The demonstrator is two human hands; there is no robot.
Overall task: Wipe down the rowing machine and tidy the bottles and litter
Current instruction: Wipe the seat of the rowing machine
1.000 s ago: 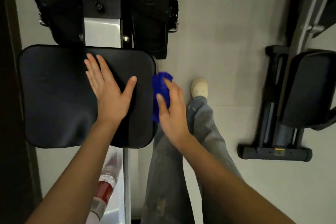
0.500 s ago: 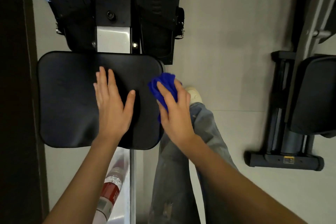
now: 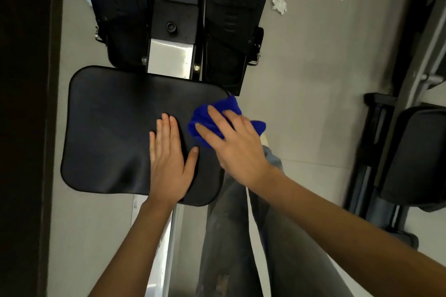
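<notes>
- Both hands are on the black padded seat (image 3: 115,132) of the rowing machine.
- The left hand (image 3: 170,166) lies flat and spread, palm down, on the right half of the seat, its thumb angled out to the right.
- The right hand (image 3: 237,144) presses down on a blue cloth (image 3: 226,108) with fingers spread over it; the cloth sits bunched at the seat's right edge, near the far corner, and part of it hangs past the edge.
- The silver rail (image 3: 169,60) runs under the seat and on between two black footrests (image 3: 236,19) beyond it.
- Two crumpled bits of white litter (image 3: 280,2) lie on the grey floor (image 3: 313,79), well apart from the seat, to the right of the footrests.
- The person's leg in grey jeans (image 3: 231,236) stands just beside the seat's right side.
- Another dark machine (image 3: 415,157) stands on the far right.
</notes>
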